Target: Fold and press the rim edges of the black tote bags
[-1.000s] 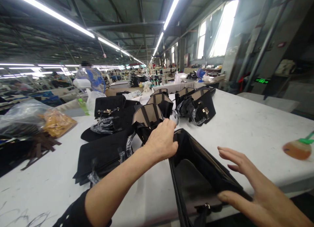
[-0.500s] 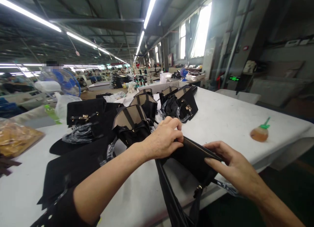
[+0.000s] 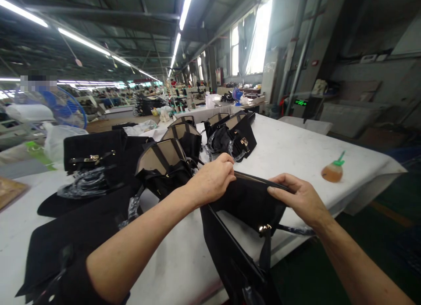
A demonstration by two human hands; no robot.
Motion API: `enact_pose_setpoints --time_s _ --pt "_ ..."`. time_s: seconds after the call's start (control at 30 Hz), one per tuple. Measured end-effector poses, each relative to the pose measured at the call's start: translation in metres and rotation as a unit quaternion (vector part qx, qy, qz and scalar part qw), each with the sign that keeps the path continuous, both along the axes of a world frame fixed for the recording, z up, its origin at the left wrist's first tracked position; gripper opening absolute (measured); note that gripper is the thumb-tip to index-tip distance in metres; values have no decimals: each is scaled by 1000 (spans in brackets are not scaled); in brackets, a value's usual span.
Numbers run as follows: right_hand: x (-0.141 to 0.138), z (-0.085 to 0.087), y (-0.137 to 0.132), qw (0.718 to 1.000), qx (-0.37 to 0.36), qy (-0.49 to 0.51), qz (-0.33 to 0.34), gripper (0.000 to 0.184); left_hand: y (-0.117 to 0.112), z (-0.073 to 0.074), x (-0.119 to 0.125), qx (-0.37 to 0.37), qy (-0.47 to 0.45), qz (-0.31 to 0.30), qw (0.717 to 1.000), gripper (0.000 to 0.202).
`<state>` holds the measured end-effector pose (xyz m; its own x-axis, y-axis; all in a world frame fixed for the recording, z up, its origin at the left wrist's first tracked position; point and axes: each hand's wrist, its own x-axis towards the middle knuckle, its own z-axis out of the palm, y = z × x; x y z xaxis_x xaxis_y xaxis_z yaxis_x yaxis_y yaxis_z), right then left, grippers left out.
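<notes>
A black handbag with a tan lining stands at the front edge of the white table. My left hand grips its top rim at the left end, fingers curled over the edge. My right hand pinches the same rim at the right end, thumb on the outside. The bag's mouth is pressed nearly closed between them. A strap with a gold buckle hangs down its side over the table edge.
Several black and tan handbags lie in a row behind, some with plastic-wrapped handles. Flat black bags lie at left. A small brown bottle with a green cap rests at right. A blue fan stands far left.
The bag's mouth was wide open; my right hand has come in and taken its right rim, and both hands have pressed it nearly closed. The view has swung to the right.
</notes>
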<state>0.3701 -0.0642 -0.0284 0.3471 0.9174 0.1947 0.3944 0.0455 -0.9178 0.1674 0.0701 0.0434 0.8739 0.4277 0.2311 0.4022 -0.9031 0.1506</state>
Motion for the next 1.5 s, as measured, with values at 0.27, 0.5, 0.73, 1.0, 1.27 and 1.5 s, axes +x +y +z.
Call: enact_pose_setpoints --time_s 0.27,0.5,0.73,1.0,1.27,1.5 --pt "-4 4 9 993 51 -94 -49 25 -3 1 6 71 40 52 995 18" --pt "-6 9 12 990 42 -127 -53 27 -4 0 8 80 46 75 993 20" --pt "-8 23 18 963 9 -264 -50 28 -6 -1 11 97 56 93 989 22" --pt "-21 44 40 869 -42 -492 -3 27 -3 -6 13 126 56 96 986 23" --pt "-39 59 63 812 -105 -574 4 38 1 -6 7 98 25 106 989 22" --pt "-24 50 73 863 -61 -499 48 33 10 -6 -19 42 -41 47 997 3"
